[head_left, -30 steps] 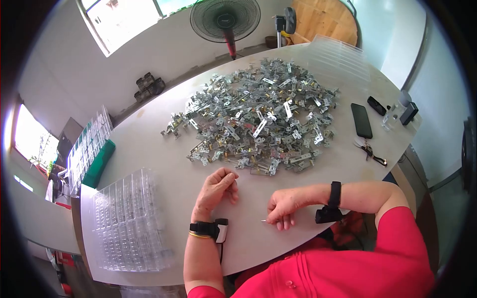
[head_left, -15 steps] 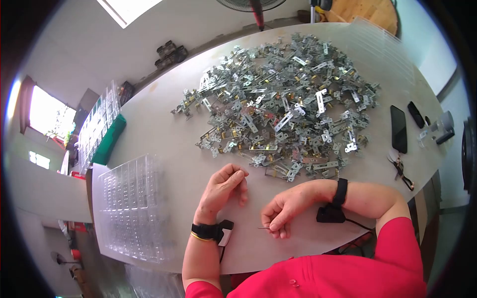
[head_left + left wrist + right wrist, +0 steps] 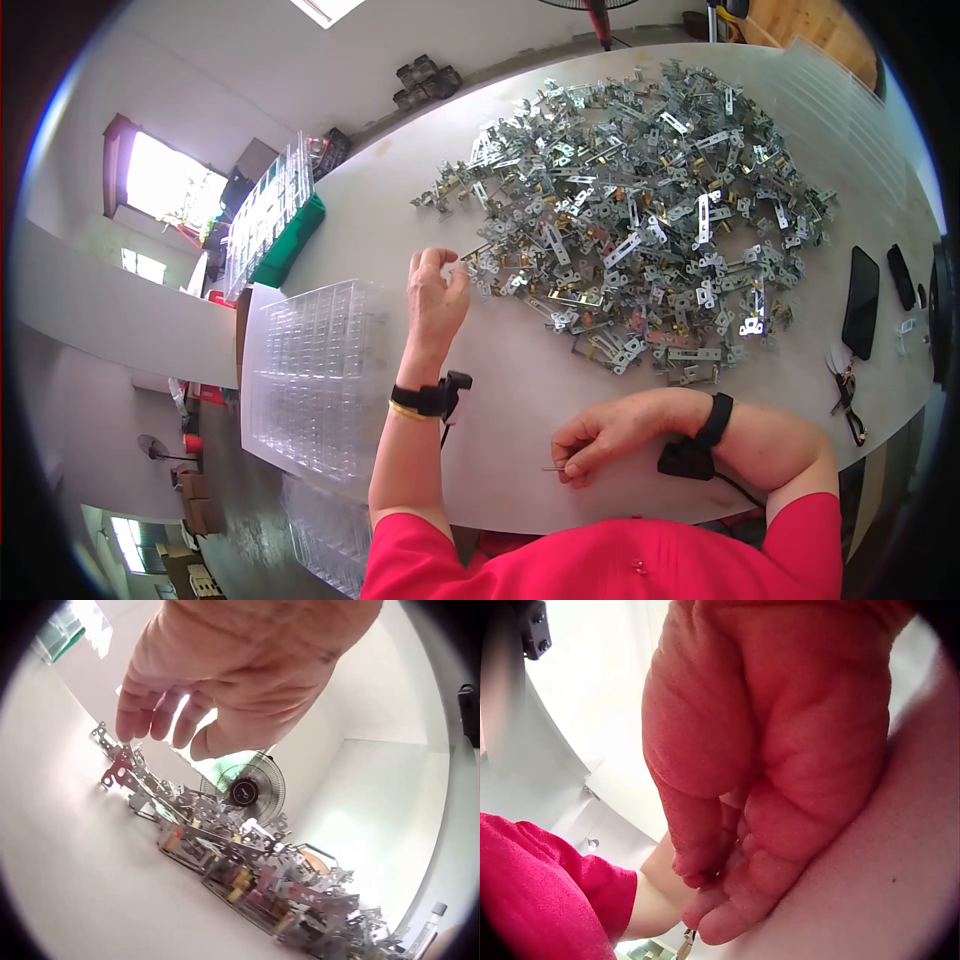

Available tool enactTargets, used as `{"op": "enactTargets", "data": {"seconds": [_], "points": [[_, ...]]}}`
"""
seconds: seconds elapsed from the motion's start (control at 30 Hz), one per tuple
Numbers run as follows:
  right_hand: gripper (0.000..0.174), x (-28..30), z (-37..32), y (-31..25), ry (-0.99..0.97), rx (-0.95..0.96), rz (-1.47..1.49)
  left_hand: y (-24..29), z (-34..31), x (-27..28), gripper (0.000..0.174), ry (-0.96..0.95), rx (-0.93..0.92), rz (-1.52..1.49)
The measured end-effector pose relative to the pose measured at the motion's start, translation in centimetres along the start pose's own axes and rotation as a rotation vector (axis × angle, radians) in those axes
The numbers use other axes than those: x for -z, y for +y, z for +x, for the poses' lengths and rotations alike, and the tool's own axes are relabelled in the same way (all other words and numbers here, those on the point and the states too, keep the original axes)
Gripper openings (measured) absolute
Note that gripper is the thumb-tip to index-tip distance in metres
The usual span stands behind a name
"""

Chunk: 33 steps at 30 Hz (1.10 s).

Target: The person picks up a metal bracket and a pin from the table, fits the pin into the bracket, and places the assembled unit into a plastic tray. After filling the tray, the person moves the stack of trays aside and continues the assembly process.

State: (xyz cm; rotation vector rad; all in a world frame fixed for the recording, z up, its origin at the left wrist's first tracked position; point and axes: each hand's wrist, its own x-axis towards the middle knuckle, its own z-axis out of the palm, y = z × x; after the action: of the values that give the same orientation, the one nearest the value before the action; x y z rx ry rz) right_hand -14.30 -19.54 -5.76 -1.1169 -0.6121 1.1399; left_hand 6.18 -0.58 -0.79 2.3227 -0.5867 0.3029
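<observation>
At the left edge of a large heap of small metal brackets, my left hand reaches out with its fingers loosely bent. In the left wrist view one fingertip of the left hand comes right to a reddish bracket, and the thumb stays apart from the fingers. My right hand is low over the table near my body. Between its thumb and fingers it pinches a thin metal pin, whose end sticks out to the left. The right wrist view shows the right hand with fingers curled; the pin's grip is mostly hidden there.
Clear compartment trays lie at the table's left, with a green-based organizer box behind. On the right are a phone, pliers and a black object. A clear lid lies at the back right.
My left hand has moved forward from in front of my body to the heap's left edge. The right hand keeps its pinch on the pin near the body. The head view has turned left.
</observation>
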Motion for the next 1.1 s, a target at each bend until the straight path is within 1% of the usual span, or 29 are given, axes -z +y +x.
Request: {"op": "enactTargets", "data": {"seconds": [0.07, 0.1, 0.13, 0.2, 0.23, 0.27, 0.33, 0.37, 0.43, 0.47, 0.53, 0.57, 0.67, 0.73, 0.77, 0.83, 0.87, 0.93, 0.97, 1.0, 1.07, 1.1], "points": [[0.025, 0.0, 0.0, -0.2, 0.002, 0.003, -0.017, 0.5, 1.1, -0.1, 0.035, -0.112, 0.015, 0.123], [0.025, -0.1, -0.1, -0.2, 0.008, 0.004, -0.025, -1.2, 1.6, -0.8, 0.05, -0.176, 0.003, 0.126], [0.025, -0.1, -0.1, -0.3, 0.01, 0.004, -0.03, -1.4, 1.6, -0.9, 0.05, -0.173, -0.001, 0.126], [0.025, -0.3, -0.2, -0.4, 0.034, -0.02, 0.011, -1.7, 1.0, -1.5, 0.055, -0.266, -0.068, 0.22], [0.025, -0.3, -0.2, -0.4, 0.037, -0.02, 0.009, 0.0, 0.7, -0.7, 0.059, -0.364, 0.023, 0.158], [0.025, -0.3, -0.2, -0.5, 0.048, -0.039, -0.006, 0.7, 0.4, -0.4, 0.059, -0.362, 0.021, 0.154], [0.025, -0.4, -0.1, -0.7, 0.058, -0.066, -0.021, 1.3, -0.2, 0.0, 0.055, -0.397, 0.136, 0.088], [0.024, -0.5, 0.0, -0.8, 0.065, -0.088, -0.018, 1.5, -0.7, 0.2, 0.055, -0.395, 0.139, 0.081], [0.024, -0.5, 0.1, -0.8, 0.074, -0.12, -0.016, 1.6, -1.5, 0.4, 0.048, -0.389, 0.088, 0.131], [0.024, -0.5, 0.3, -0.7, 0.071, -0.13, -0.013, 1.3, -2.0, 0.2, 0.048, -0.387, 0.09, 0.123], [0.023, -0.4, 0.6, -0.6, 0.071, -0.147, -0.007, 1.0, -2.7, -0.2, 0.043, -0.285, -0.022, 0.137], [0.023, -0.4, 0.7, -0.5, 0.071, -0.159, 0.029, 1.1, -2.8, 0.0, 0.043, -0.285, -0.022, 0.127], [0.023, -0.6, 0.9, -0.9, 0.096, -0.196, 0.072, 1.3, -3.2, 0.3, 0.041, -0.327, 0.022, 0.057], [0.023, -0.8, 0.9, -1.5, 0.121, -0.217, 0.075, 0.5, -3.4, 0.2, 0.04, -0.311, 0.049, -0.097], [0.023, -0.9, 0.9, -1.8, 0.131, -0.242, 0.072, 0.4, -3.5, 0.2, 0.04, -0.314, 0.043, -0.105], [0.024, -1.0, 0.8, -2.1, 0.152, -0.272, 0.071, 0.2, -3.7, 0.3, 0.038, -0.276, 0.142, -0.136], [0.024, -1.0, 0.8, -2.2, 0.153, -0.264, 0.056, -0.4, -3.7, 0.1, 0.038, -0.282, 0.136, -0.147], [0.024, -1.2, 0.9, -2.1, 0.17, -0.259, 0.047, -1.3, -3.7, -0.4, 0.038, -0.045, -0.057, 0.092], [0.025, -1.2, 0.9, -1.9, 0.159, -0.234, 0.048, -1.1, -3.9, -0.6, 0.036, 0.026, -0.148, 0.196], [0.025, -1.2, 1.0, -1.8, 0.146, -0.21, 0.048, -0.8, -4.0, -0.8, 0.036, 0.023, -0.156, 0.182], [0.023, -1.2, 1.2, -1.5, 0.154, -0.185, 0.055, 1.4, -4.3, -0.6, 0.031, 0.046, -0.377, 0.164], [0.021, -1.3, 1.3, -1.5, 0.147, -0.16, 0.059, 2.4, -4.5, -0.6, 0.024, -0.03, -0.417, 0.032]]}}
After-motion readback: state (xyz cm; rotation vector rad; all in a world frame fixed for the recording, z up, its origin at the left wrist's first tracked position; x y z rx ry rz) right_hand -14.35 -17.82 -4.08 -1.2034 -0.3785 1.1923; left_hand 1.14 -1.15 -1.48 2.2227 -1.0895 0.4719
